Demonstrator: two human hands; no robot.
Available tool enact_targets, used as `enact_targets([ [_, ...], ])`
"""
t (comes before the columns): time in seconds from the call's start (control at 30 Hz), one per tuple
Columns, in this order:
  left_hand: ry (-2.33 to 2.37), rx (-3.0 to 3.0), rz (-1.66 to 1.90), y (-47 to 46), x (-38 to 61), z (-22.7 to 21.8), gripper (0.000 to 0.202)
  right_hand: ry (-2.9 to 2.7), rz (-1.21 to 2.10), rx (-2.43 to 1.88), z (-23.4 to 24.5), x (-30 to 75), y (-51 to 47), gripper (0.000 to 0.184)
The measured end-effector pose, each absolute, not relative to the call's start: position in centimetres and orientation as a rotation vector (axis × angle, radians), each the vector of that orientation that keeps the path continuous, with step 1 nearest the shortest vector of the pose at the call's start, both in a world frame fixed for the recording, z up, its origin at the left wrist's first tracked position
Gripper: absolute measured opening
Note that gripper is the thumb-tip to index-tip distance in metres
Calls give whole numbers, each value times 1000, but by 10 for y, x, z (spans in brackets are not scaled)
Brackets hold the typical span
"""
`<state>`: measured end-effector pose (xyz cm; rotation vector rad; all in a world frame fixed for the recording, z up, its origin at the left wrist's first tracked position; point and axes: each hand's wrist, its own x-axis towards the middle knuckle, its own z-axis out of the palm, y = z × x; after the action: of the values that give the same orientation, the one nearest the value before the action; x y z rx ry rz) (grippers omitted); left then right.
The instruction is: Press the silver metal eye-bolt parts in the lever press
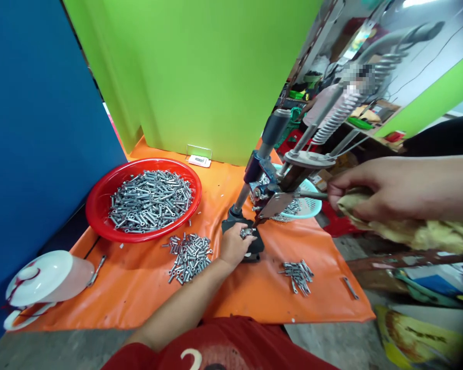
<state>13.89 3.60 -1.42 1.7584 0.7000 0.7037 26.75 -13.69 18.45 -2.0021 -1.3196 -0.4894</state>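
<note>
In the head view, the left hand [232, 245] is seen just below the centre of the frame, at the base [257, 245] of a hand press [268, 182]. Its fingers are drawn in, with little gap left between them, and small metal parts [247, 233] are held in them, below the press head. By the right hand [370, 187], at the right of the frame, a pale yellow cloth [412, 234] is gripped at the outer end of the press lever [312, 195]; the fingers are curled closed, and how much of the lever is covered by the cloth cannot be told.

An orange sheet is spread over the tabletop [250, 300]. Left of the left hand, a loose pile of metal rod pieces [191, 258] is laid out, and a smaller pile [299, 276] is placed at the lower right of centre. A red basin [96, 218], left of centre, is filled with similar pieces, and more are held in a light blue basket [314, 205] behind the press. A lidded white container [50, 277] is set at the lower left. At the upper right, another person [324, 105] is partly hidden behind the press's upper rods and spring [337, 121].
</note>
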Motion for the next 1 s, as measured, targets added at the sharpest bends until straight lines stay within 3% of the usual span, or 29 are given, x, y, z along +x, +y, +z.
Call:
enact_targets([
  [0.17, 704, 1860, 710, 38, 137, -17, 24, -1343, -454, -2089, 192, 265, -142, 24],
  [0.33, 696, 1912, 738, 36, 138, -16, 23, -1692, -60, -2231, 220, 268, -128, 20],
  [0.43, 701, 1950, 720, 36, 137, -13, 22, -1718, -106, -2262, 216, 256, -126, 14],
  [0.73, 721, 2035, 742, 32, 138, -18, 24, -1454, -350, -2118, 126, 233, -126, 10],
  [1.0, 715, 2018, 769, 30, 139, -20, 26, -1374, -524, -1894, 46, 252, -95, 18],
])
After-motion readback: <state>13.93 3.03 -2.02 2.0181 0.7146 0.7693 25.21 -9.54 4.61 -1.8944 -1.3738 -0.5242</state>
